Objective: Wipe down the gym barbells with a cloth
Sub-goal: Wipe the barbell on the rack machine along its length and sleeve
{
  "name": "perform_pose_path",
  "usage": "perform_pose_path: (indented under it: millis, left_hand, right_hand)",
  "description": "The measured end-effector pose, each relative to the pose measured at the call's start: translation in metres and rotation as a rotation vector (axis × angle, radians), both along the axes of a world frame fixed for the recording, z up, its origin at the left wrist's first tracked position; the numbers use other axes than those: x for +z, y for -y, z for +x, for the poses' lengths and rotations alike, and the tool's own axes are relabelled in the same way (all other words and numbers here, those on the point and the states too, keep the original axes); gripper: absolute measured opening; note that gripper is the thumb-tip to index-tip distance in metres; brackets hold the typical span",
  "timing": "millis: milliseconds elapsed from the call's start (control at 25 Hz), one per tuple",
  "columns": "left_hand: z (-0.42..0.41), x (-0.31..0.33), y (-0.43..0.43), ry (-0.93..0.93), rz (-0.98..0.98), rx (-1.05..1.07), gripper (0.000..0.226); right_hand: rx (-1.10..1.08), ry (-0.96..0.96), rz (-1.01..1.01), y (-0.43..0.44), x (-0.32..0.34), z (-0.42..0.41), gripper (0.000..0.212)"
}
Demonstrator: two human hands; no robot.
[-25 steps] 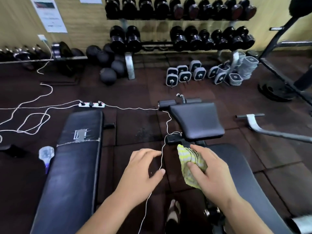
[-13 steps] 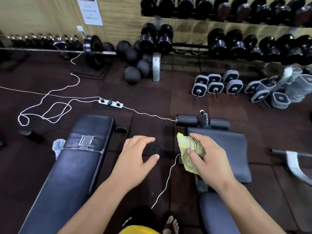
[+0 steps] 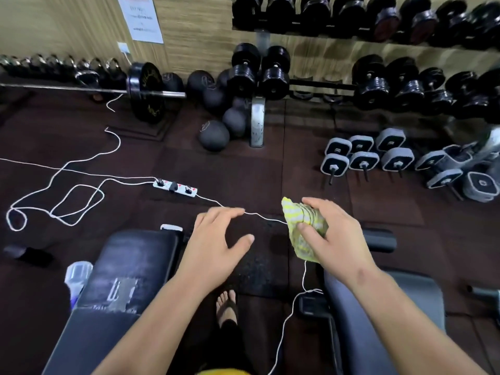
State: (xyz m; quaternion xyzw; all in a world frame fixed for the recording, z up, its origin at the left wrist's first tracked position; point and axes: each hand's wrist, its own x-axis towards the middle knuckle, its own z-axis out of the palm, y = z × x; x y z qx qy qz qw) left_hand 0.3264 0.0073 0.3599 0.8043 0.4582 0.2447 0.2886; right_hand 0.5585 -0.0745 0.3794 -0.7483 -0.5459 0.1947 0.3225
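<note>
My right hand [image 3: 335,236] grips a bunched yellow-and-white cloth [image 3: 303,226] in mid-air above the dark floor. Beside it my left hand [image 3: 219,239] hovers with fingers spread and nothing in it. A barbell [image 3: 81,88] with a steel bar and a black plate [image 3: 147,92] lies along the far left wall, well beyond both hands. Black dumbbells [image 3: 373,87] fill a two-tier rack at the back right.
Two black benches flank me, one at the left [image 3: 119,282] and one at the right [image 3: 378,307]. A white cable and power strip [image 3: 175,187] cross the floor. Medicine balls [image 3: 215,135], grey dumbbells [image 3: 362,159], a plastic bottle [image 3: 77,277] and my foot [image 3: 226,307] are also there.
The view has moved forward and to the left, bringing the barbell and rack closer. Both hands keep their pose, the right one still holding the cloth.
</note>
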Motion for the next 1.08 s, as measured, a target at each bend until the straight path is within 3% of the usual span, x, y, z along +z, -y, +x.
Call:
perform_pose_path:
  millis: [240,440,840,1080]
  left_hand:
    - [0.015,0.021,-0.162,-0.070,0.024,-0.076,0.050]
    - [0.059,0.025,-0.252,-0.073,0.008,-0.123,0.047]
    - [0.244,0.010,-0.429,-0.076,-0.007,-0.206,0.048]
    - [0.355,0.015,-0.513,-0.097,-0.039,-0.392,0.049]
  right_hand:
    - [-0.074,0.005,-0.013,-0.141,0.015,0.024,0.043]
    - [-0.169,-0.046,-0.016,-0.204,0.010,0.067,0.042]
    - [-0.242,-0.067,-0.055,-0.354,-0.021,0.234,0.043]
    - [-0.390,-0.025,-0.033,-0.411,-0.009,0.320,0.041]
